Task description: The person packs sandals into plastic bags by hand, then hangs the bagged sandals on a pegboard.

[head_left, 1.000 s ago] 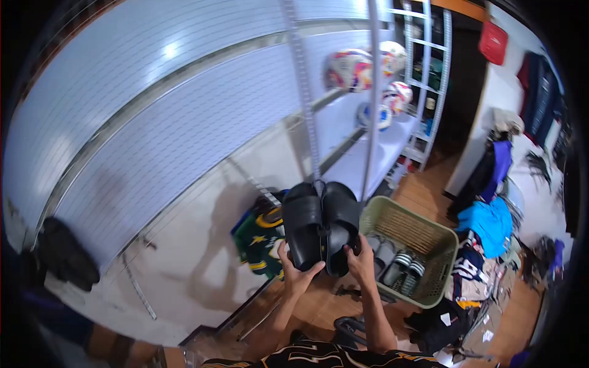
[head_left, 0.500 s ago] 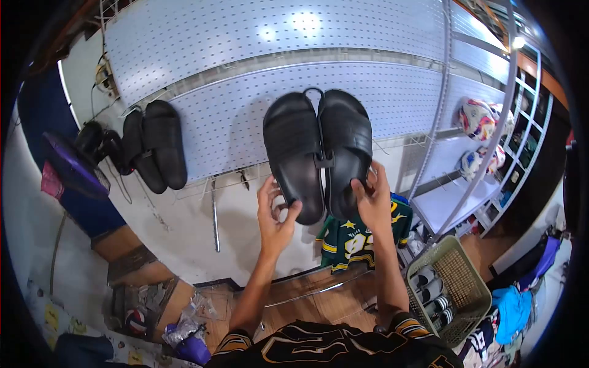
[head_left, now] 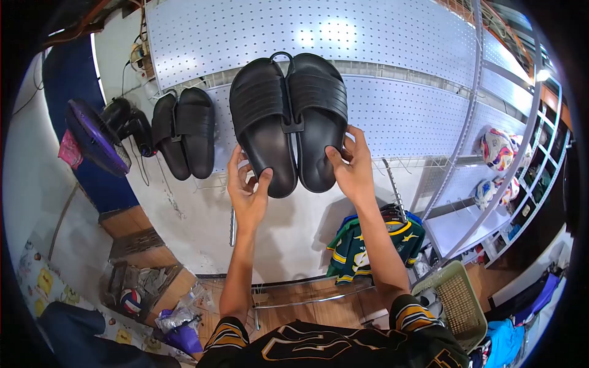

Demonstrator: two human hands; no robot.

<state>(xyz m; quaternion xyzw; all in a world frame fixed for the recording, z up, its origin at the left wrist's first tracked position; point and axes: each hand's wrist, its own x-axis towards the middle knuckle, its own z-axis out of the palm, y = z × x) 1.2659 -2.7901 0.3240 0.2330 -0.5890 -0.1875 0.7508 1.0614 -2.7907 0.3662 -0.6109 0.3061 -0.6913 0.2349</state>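
A pair of black slide sandals (head_left: pixel 268 144), joined by a small black clip with a hook loop on top, is held up before the perforated white panel (head_left: pixel 392 116). My left hand (head_left: pixel 250 193) grips the heel end of the left slide, thumb on the footbed. Around the heel end of the right slide, my right hand (head_left: pixel 353 168) is closed, its thumb on the footbed. Another black pair (head_left: pixel 196 135) hangs on the panel to the left.
A purple fan (head_left: pixel 98 138) stands at the left. Green jerseys (head_left: pixel 356 248) hang below the panel. At the lower right is a basket (head_left: pixel 463 294) with footwear. Balls (head_left: pixel 498 149) sit on the right shelves, and a volleyball (head_left: pixel 131 301) lies low at the left.
Both hands have moved the held slides up and leftward in view, closer to the hanging pair. The view has shifted, so the panel and hanging pair appear further right.
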